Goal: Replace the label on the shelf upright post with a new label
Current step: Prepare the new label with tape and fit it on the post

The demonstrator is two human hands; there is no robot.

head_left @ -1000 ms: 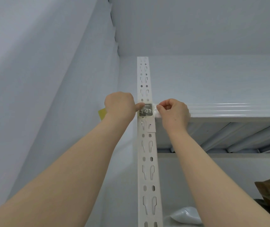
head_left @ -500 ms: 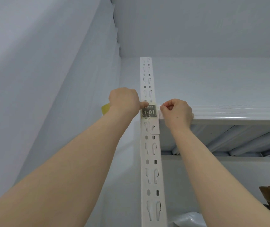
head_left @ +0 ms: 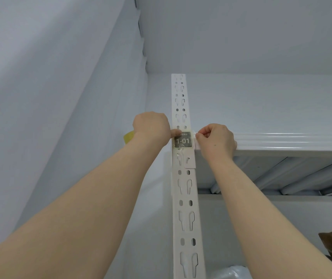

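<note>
White walls (head_left: 60, 97), white slotted post (head_left: 185, 188) and shelf (head_left: 281, 141). On the post, a dark label (head_left: 183, 140) reads "1-01". Left hand (head_left: 151, 127) grips a yellow thing (head_left: 128, 136), thumb on the label; right hand (head_left: 215, 140) pinches clear tape (head_left: 194, 136) at its edge.

dark square label (head_left: 183, 140) reading "1-01" in large white figures, stuck on the white slotted shelf upright post (head_left: 185, 198) at centre frame, smaller pale lines above and below the number too small to read
</note>
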